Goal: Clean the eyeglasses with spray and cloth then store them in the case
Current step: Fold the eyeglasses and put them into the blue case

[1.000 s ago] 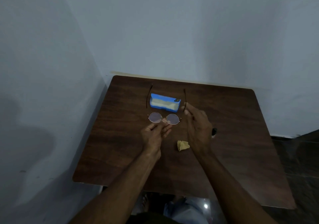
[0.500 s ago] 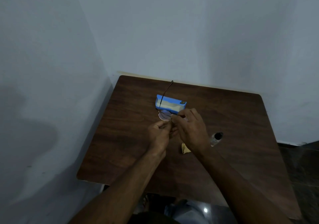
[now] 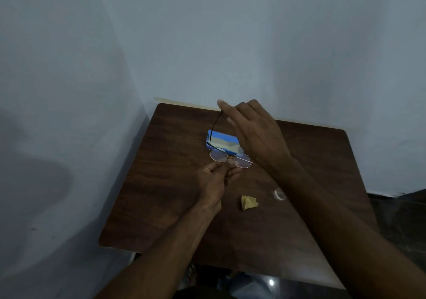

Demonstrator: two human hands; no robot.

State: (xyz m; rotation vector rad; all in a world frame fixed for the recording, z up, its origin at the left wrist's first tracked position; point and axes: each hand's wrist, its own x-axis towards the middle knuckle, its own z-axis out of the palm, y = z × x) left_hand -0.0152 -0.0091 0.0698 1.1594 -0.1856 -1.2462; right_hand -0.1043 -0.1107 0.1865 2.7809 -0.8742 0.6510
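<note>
Thin-framed eyeglasses [image 3: 222, 156] hang just above the table in front of an open blue case [image 3: 223, 143] with a beige lining. My left hand [image 3: 215, 179] pinches the frame at the bridge from below. My right hand [image 3: 255, 132] is raised over the case, its fingertips at the tip of the left temple arm, which stands up and back; whether the fingers grip it is unclear. A crumpled yellow cloth [image 3: 248, 202] lies on the table near my left wrist. The small clear spray bottle [image 3: 279, 194] lies partly hidden behind my right forearm.
The dark wooden table [image 3: 161, 195] stands in a corner with pale walls on the left and behind. Its front edge is close to my body, and dark floor shows at the right.
The right temple arm has been folded in. My right hand has risen from the lenses to the tip of the left temple arm. My left hand keeps its hold at the bridge.
</note>
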